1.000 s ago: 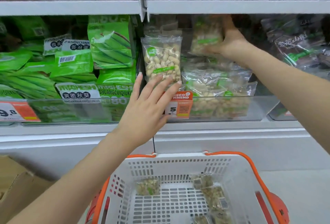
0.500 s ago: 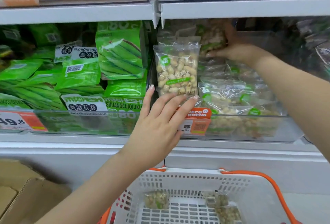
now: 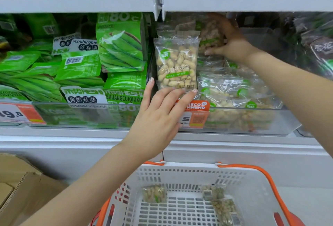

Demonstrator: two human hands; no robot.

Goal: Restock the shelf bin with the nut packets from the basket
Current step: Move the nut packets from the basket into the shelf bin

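Note:
A clear shelf bin (image 3: 281, 125) holds several clear packets of peanuts. One front packet (image 3: 177, 63) stands upright at the bin's left end. My left hand (image 3: 158, 117) has straight fingers touching that packet's bottom edge. My right hand (image 3: 232, 43) reaches deep into the bin and grips a second nut packet (image 3: 210, 36) near the back. Below, a white basket with orange handles (image 3: 261, 186) holds loose nut packets: one (image 3: 155, 193) at the left and a few (image 3: 223, 206) at the right.
Green okra snack bags (image 3: 119, 43) fill the bin to the left. Dark packets (image 3: 320, 52) sit in the bin at the right. An orange price tag (image 3: 196, 114) hangs on the nut bin's front. A cardboard box (image 3: 19, 193) stands at the lower left.
The view has risen and moved closer to the shelf. My left hand stays under the upright packet; my right hand has stayed at the back of the bin with its packet.

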